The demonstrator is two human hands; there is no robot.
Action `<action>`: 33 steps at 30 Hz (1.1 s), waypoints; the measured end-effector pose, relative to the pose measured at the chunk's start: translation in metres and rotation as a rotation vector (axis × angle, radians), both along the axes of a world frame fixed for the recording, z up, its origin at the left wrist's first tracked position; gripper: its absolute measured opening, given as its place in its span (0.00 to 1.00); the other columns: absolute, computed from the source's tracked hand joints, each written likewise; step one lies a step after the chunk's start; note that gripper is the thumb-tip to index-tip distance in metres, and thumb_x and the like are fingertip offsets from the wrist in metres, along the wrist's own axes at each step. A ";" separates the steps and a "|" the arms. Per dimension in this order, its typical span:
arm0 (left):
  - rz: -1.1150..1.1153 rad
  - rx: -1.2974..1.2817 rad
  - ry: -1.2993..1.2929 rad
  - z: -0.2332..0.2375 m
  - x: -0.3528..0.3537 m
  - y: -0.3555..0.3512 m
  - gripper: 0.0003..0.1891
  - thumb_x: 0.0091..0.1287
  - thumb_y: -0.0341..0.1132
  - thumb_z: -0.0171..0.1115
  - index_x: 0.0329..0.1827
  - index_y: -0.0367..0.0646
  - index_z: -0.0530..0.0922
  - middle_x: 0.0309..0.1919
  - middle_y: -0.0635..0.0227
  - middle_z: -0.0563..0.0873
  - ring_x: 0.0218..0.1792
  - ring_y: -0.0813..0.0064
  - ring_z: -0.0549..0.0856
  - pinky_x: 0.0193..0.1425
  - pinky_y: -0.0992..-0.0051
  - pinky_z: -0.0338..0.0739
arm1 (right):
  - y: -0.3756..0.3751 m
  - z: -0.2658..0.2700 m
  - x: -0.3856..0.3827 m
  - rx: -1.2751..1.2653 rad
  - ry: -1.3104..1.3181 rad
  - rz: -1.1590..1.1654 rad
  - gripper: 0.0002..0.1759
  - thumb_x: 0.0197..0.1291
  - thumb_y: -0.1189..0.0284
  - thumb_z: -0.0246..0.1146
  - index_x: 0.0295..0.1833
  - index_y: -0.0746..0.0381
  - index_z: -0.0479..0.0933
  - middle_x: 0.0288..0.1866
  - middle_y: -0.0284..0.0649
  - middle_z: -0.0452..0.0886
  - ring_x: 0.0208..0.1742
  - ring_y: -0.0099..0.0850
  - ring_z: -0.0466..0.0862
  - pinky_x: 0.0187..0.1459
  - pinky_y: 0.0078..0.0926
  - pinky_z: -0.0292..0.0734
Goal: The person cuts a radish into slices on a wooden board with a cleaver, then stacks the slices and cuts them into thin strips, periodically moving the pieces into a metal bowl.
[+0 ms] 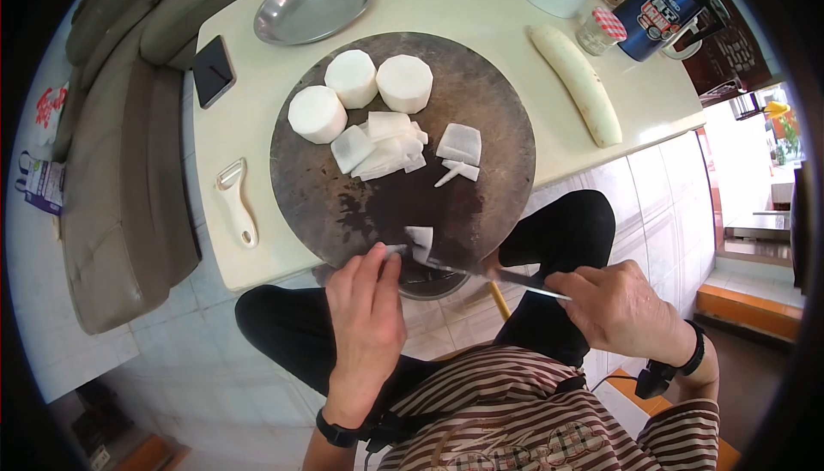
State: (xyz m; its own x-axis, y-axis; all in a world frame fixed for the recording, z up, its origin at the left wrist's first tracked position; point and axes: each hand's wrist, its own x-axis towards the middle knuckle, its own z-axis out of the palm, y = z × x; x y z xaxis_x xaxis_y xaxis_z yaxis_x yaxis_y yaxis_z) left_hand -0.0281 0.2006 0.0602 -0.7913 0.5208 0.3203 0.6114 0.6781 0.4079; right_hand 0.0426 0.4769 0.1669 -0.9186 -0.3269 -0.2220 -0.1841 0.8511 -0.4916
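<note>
My right hand [614, 308] is closed round the handle of a knife [506, 278], whose blade points left over the near edge of the round board [502, 188]. My left hand [367, 317] has its fingers bent together at the board's near edge, on a small white piece [395, 250]. Another white piece [421, 236] lies just beside the blade tip. Farther back on the board stand thick white radish chunks [404, 84], with a heap of thin white slices [390, 147] before them. A few more slices [460, 141] lie to the right.
A steel dish [315, 4], a phone [213, 72] and a peeler [236, 203] are on the table [257, 263], left of and behind the board. A whole white radish [577, 85], a lidded jar [600, 32] and a blue flask [659, 12] are at the right.
</note>
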 end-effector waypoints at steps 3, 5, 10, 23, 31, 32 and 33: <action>-0.033 0.017 -0.026 0.002 0.000 -0.002 0.23 0.52 0.17 0.68 0.54 0.32 0.82 0.59 0.55 0.81 0.58 0.53 0.79 0.62 0.58 0.72 | 0.001 -0.007 -0.005 0.015 0.061 -0.036 0.14 0.55 0.81 0.66 0.49 0.69 0.79 0.25 0.43 0.79 0.21 0.39 0.82 0.22 0.34 0.74; -0.053 0.009 -0.047 0.003 0.002 -0.002 0.23 0.52 0.17 0.68 0.55 0.32 0.82 0.60 0.54 0.80 0.59 0.52 0.78 0.63 0.57 0.71 | 0.000 -0.009 -0.007 0.006 0.085 -0.059 0.15 0.55 0.81 0.66 0.49 0.69 0.79 0.25 0.43 0.79 0.21 0.39 0.82 0.22 0.34 0.74; -0.048 0.001 -0.010 -0.003 0.008 -0.004 0.22 0.52 0.18 0.69 0.53 0.32 0.81 0.58 0.52 0.79 0.59 0.49 0.77 0.61 0.55 0.71 | -0.010 -0.004 -0.010 -0.071 0.103 0.019 0.17 0.52 0.81 0.66 0.50 0.72 0.79 0.24 0.43 0.78 0.21 0.38 0.81 0.22 0.34 0.74; -0.054 -0.057 0.014 -0.008 0.013 -0.005 0.12 0.54 0.20 0.65 0.42 0.28 0.81 0.58 0.46 0.79 0.60 0.48 0.77 0.62 0.49 0.69 | -0.009 -0.012 -0.026 0.105 0.174 0.242 0.21 0.48 0.74 0.65 0.50 0.72 0.76 0.25 0.37 0.74 0.23 0.30 0.81 0.25 0.28 0.73; -0.015 -0.127 0.029 -0.007 0.020 -0.002 0.15 0.56 0.19 0.65 0.47 0.31 0.81 0.56 0.51 0.79 0.60 0.49 0.76 0.65 0.45 0.65 | -0.012 -0.017 -0.041 0.090 0.138 0.293 0.14 0.47 0.75 0.64 0.39 0.70 0.73 0.27 0.40 0.75 0.23 0.33 0.83 0.24 0.30 0.75; -0.014 -0.138 0.046 -0.007 0.021 -0.002 0.16 0.54 0.18 0.66 0.48 0.33 0.81 0.55 0.52 0.79 0.58 0.49 0.76 0.65 0.45 0.64 | -0.014 -0.017 -0.043 0.087 0.138 0.292 0.14 0.47 0.75 0.64 0.39 0.70 0.73 0.27 0.40 0.75 0.23 0.33 0.83 0.24 0.30 0.75; -0.015 -0.141 0.046 -0.007 0.022 -0.002 0.16 0.54 0.18 0.66 0.48 0.33 0.81 0.55 0.52 0.79 0.58 0.49 0.76 0.65 0.45 0.64 | -0.016 -0.017 -0.044 0.097 0.154 0.302 0.13 0.47 0.75 0.64 0.37 0.70 0.72 0.27 0.41 0.75 0.24 0.34 0.83 0.24 0.30 0.75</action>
State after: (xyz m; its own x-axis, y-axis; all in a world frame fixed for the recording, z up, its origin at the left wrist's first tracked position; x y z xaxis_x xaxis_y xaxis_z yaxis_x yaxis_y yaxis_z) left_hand -0.0057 0.1987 0.0537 -0.7691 0.5753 0.2785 0.6380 0.7171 0.2804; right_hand -0.0010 0.4605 0.1499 -0.8088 -0.5732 -0.1317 -0.5005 0.7884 -0.3576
